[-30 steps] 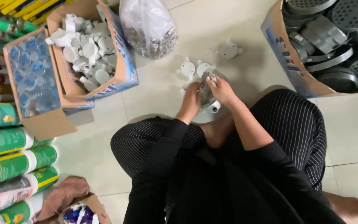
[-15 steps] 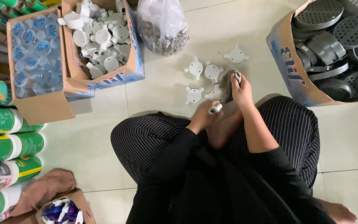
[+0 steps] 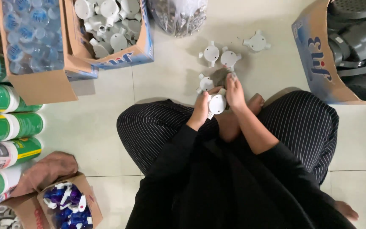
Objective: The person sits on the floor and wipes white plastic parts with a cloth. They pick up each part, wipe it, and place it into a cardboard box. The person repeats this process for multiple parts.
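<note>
The left hand (image 3: 203, 105) grips a round white fitting (image 3: 217, 103) in closed fingers above the lap. The right hand (image 3: 234, 90) pinches a small part beside it, seemingly attaching it. Next, seating it needs careful alignment. Finished fittings (image 3: 211, 53) lie on the floor (image 3: 166, 80) just beyond the held fitting.

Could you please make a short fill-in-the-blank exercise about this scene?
1. The left hand holds a round white ____.
2. The right hand reaches toward the fittings lying on the ____.
3. The box holding more white fittings is made of ____.
4. The person's trousers are black with thin white ____.

Missing words: fitting; floor; cardboard; stripes
</note>
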